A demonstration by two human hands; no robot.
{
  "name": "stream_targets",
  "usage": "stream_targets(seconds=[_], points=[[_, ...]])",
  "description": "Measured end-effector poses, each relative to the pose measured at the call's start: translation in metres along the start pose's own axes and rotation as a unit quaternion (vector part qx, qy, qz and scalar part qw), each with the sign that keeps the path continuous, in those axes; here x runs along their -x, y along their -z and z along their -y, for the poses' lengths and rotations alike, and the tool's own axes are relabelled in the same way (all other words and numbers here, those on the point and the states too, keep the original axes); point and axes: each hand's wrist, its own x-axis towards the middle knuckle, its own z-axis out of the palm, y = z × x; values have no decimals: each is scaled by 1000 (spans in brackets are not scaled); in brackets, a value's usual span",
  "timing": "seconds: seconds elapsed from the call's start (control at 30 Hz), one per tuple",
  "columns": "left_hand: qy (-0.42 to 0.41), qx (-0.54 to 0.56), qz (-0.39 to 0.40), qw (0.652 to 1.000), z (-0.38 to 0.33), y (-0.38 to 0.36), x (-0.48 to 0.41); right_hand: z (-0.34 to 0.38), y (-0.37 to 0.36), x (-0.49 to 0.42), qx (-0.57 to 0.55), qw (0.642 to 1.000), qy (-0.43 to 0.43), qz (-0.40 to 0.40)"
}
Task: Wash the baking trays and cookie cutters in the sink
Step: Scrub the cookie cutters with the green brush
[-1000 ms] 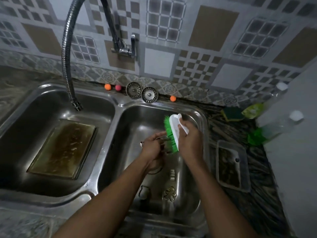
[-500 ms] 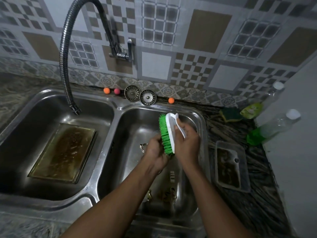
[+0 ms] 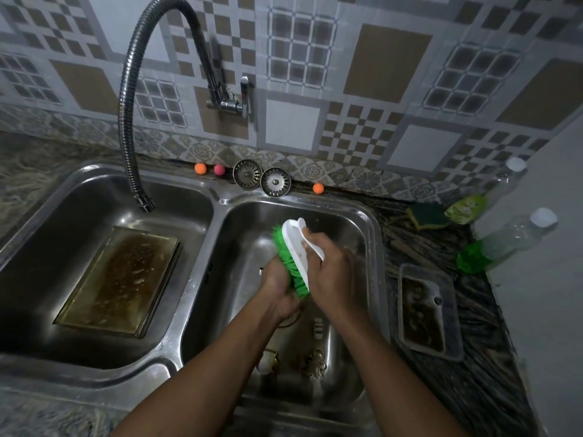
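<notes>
The right hand [image 3: 331,275] curls around the white back of the brush [image 3: 295,244], its green bristles turned toward the left hand [image 3: 279,288]. That hand's fingers close on a small metal cookie cutter [image 3: 261,271], mostly hidden. Both work above the right basin [image 3: 347,222], where loose cutters [image 3: 314,362] lie on the floor. A soiled baking tray [image 3: 120,279] sits in the left basin, and another tray [image 3: 426,310] is on the counter. Good scrubbing likely means short strokes, turning the cutter so the bristles reach its inner edges, with a firm pinch against slipping.
</notes>
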Motion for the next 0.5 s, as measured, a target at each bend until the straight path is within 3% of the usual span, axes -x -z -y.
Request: stream_targets(seconds=[0.07, 0.2, 0.37, 0.5], points=[[-29, -30, -51, 998, 2, -6, 2, -5, -1, -3, 69, 997, 35, 5], [-127, -108, -132, 977, 11, -11, -1, -12, 2, -26, 122, 993, 1, 0], [-73, -47, -142, 986, 1, -8, -8, -7, -11, 2, 30, 1000, -5, 7], [-100, -77, -209, 970, 8, -8, -14, -17, -13, -14, 148, 989, 16, 6]])
